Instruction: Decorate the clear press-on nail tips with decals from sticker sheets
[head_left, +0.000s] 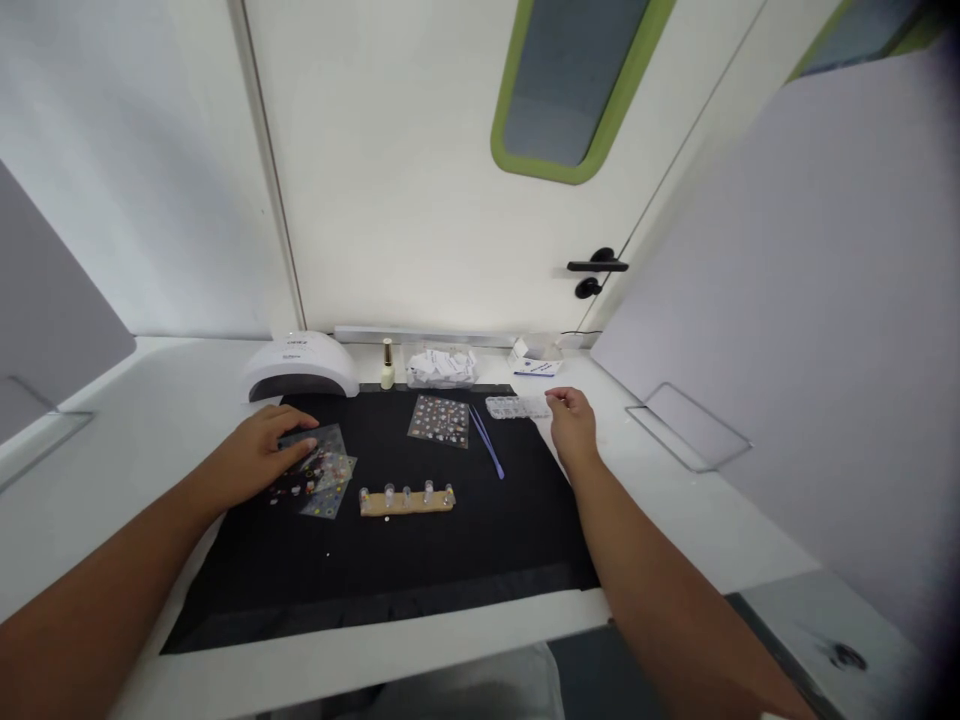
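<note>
My left hand (266,448) rests over clear nail sticker sheets (328,490) at the left of the black mat, thumb and fingers apart. At the mat's far right corner, the fingers of my right hand (574,425) are closed on the end of a clear compartment case (510,407). Between the hands lies another nail sticker sheet (439,420) with blue tweezers (487,442) beside it. Closer to me, a wooden strip (409,502) holds several small nail tips upright.
Along the back stand a white nail lamp (300,362), a polish bottle (387,366), a clear box of white packets (441,366) and a small white box (535,356). The black mat (450,555) covers the table's middle. A wire stand (694,430) is at right.
</note>
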